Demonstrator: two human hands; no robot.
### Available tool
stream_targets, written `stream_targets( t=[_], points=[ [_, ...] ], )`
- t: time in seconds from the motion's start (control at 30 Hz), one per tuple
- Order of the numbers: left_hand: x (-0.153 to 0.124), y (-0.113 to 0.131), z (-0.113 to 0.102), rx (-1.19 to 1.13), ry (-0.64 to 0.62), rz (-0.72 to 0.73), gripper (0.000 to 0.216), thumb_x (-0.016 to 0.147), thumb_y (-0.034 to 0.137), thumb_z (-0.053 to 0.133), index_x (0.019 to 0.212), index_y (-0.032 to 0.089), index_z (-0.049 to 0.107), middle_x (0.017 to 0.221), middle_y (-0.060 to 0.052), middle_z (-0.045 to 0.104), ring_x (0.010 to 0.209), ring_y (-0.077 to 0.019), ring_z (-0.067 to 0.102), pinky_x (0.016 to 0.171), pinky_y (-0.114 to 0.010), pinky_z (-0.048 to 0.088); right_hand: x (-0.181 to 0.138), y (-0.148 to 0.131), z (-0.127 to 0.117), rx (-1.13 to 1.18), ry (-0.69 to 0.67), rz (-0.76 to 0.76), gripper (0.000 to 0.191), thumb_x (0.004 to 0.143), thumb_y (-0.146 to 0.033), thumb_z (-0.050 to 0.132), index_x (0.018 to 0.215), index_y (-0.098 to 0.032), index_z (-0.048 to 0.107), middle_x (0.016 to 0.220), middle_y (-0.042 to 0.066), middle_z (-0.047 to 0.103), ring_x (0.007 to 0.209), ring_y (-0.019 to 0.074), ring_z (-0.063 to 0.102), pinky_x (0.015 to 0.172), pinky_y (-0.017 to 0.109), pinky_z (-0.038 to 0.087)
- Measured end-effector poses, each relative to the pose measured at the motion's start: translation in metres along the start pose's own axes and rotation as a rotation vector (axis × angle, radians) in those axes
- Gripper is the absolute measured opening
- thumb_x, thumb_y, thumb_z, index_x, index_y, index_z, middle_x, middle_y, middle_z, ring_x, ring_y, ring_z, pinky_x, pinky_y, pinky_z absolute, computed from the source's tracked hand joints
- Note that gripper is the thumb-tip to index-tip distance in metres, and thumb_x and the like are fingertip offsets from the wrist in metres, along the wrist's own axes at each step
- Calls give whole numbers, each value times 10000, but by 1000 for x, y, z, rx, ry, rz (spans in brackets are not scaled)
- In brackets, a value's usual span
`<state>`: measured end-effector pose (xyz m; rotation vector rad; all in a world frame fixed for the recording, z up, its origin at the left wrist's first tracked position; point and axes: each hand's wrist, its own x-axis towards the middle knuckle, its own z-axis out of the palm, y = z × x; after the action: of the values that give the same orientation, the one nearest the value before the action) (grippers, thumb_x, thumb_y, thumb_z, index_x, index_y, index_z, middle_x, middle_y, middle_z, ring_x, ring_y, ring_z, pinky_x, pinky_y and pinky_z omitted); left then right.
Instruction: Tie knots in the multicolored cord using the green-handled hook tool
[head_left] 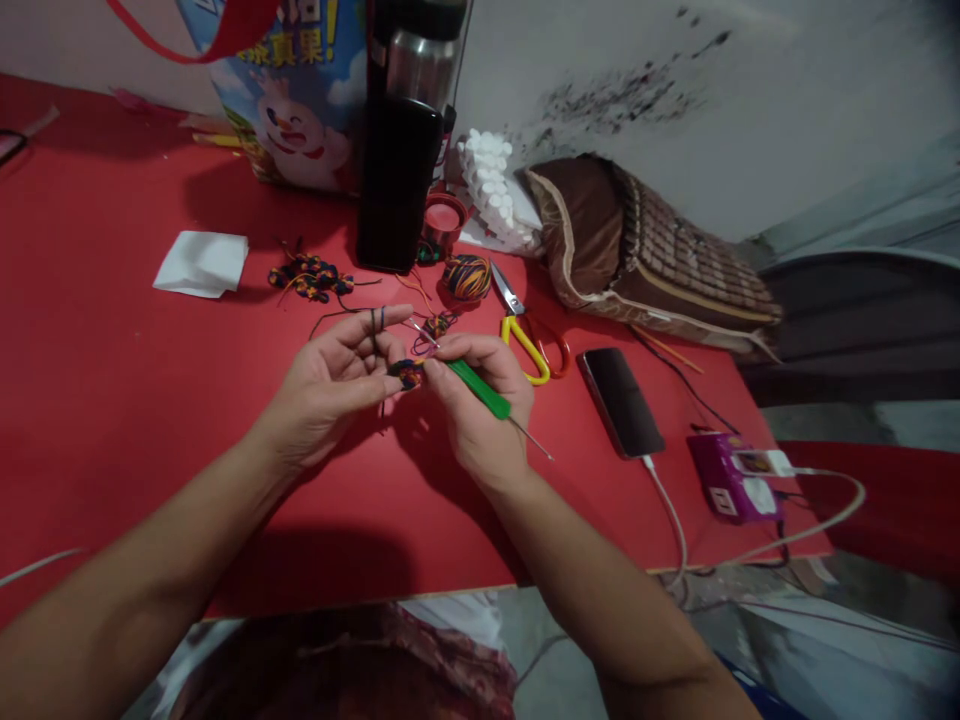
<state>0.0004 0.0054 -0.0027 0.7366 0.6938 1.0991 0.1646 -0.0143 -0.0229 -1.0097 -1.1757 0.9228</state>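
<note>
Between thumb and fingers, my left hand [337, 375] pinches a small dark multicoloured crochet piece [407, 374]; yarn wraps round its raised index finger. My right hand [486, 395] is closed on a green-handled crochet hook [480, 388], whose thin metal tip lies near the raised finger and the piece. A second thin metal end sticks out below the handle. Just beyond my hands lie a loose tangle of yarn [437, 326] and a ball of multicoloured yarn [466, 277]. A finished-looking crocheted cluster [311, 277] rests farther left. Exactly how the hook meets the stitches is too small to tell.
Scissors [534, 350] with yellow and red handles lie right of my hands. Beyond them are a phone [621, 402] on a cable, a purple box [733, 475] and a brown cushion [660, 245]. A black phone [400, 185] stands upright behind; a white paper [201, 264] lies left.
</note>
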Motion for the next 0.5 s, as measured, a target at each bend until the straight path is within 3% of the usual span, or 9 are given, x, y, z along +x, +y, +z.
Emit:
stream_targets(
  t=[0.23, 0.5],
  points=[
    [1, -6, 0, -36, 25, -1, 622, 681, 65, 941, 1264, 209, 776, 979, -8, 702, 813, -116, 676, 749, -219, 600, 1, 11, 3, 142, 49, 120, 161, 875, -339, 858, 969, -282, 739, 911, -15, 708, 823, 145, 653, 781, 295, 581],
    [3, -6, 0, -123, 81, -63, 533, 705, 80, 927, 1210, 178, 790, 885, 13, 699, 690, -117, 674, 649, -245, 599, 1, 9, 10, 302, 44, 228, 190, 819, -302, 891, 917, -267, 732, 791, -41, 709, 703, 122, 669, 693, 265, 576]
  ],
)
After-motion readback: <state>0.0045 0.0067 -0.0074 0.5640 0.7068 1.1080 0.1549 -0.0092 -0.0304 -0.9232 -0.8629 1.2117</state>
